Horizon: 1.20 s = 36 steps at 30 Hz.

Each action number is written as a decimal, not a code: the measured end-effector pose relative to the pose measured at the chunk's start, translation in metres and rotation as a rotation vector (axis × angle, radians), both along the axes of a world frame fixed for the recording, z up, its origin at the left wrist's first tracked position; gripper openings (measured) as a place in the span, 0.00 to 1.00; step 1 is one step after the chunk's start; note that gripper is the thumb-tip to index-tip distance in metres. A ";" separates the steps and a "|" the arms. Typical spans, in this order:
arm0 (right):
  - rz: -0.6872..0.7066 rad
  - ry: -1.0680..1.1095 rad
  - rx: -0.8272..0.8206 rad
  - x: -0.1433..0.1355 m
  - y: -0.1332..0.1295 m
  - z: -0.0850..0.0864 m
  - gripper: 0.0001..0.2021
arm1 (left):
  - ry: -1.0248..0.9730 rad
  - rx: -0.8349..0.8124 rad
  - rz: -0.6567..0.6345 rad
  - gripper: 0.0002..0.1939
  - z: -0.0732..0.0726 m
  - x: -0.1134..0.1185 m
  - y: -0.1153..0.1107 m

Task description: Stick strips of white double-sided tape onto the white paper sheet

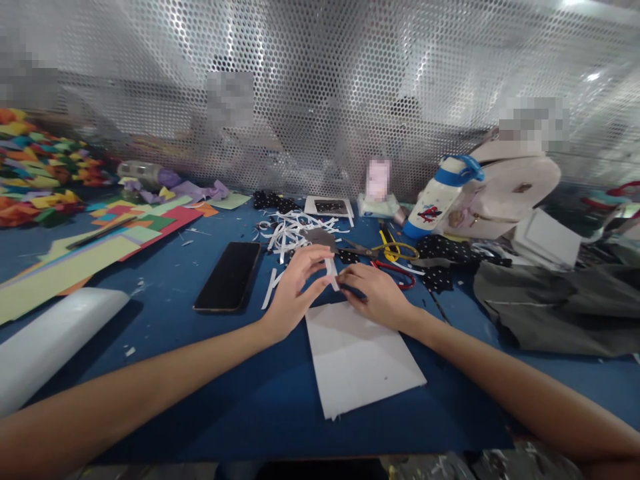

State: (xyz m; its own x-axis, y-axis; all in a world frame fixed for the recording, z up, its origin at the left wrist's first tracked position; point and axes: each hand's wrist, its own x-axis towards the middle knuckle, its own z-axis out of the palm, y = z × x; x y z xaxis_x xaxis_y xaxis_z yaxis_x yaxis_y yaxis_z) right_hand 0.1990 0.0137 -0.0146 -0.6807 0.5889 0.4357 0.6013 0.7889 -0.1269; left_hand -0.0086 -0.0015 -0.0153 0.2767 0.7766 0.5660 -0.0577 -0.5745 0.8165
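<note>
Left hand (297,290): pinches white strip (331,268) just beyond white sheet (365,363).
Right hand (379,293): grips dark object (353,291) at sheet's far edge.
Loose strips (287,230): heaped beyond sheet, apparently cut; held one seems unfinished.

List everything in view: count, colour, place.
White strip: one, white, centre
White sheet: one, white, front centre
Phone: one, black, left of centre
Cut strips: many, white, back centre
Scissors: count unclear, yellow handles, right of centre
Bottle: one, white and blue, back right
Bag: one, cream, behind bottle
Dark cloth: one, grey, right
Coloured sheets: several, mixed, left
Paper pieces: many, mixed, far left
Roll: one, white, front left
Table: one, blue, underneath
Screen: one, silver, behind
Left hand: one, bare, touching strip
Right hand: one, bare, beside strip
</note>
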 end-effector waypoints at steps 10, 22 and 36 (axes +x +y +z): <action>0.050 0.513 -0.544 -0.011 -0.017 0.014 0.13 | 0.077 0.031 -0.004 0.27 0.001 0.004 -0.002; -0.007 0.569 -0.864 -0.009 -0.013 0.001 0.23 | 0.119 0.118 -0.055 0.31 0.002 0.005 -0.008; 0.099 0.781 -1.117 -0.012 -0.011 0.007 0.17 | 0.297 0.310 -0.066 0.31 -0.001 0.002 -0.007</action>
